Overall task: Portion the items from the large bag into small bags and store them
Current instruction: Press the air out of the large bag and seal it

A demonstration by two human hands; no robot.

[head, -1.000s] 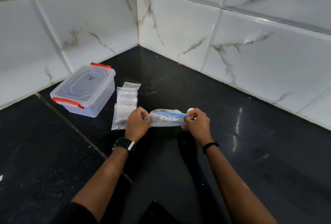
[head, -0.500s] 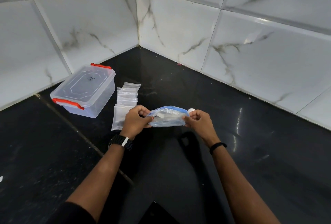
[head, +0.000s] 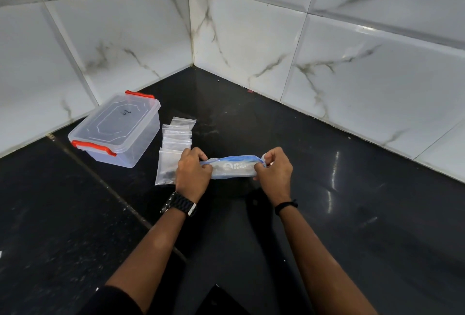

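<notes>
Black glossy bench fills the lower view, set into a corner of white marble-look wall tiles; clear plastic storage box with lid on and orange clips sits at left near the wall; just right of it a row of small clear bags lies flat on the bench, overlapping, the nearest one partly hidden behind the left hand; large bag, clear with a blue zip strip, is held above the bench between both hands, stretched sideways, contents too blurred to tell; left hand has fingers curled, pinching the bag's left end; right hand has fingers curled, pinching the right end by the zip; black watch on the left wrist; thin black band on the right wrist.
</notes>
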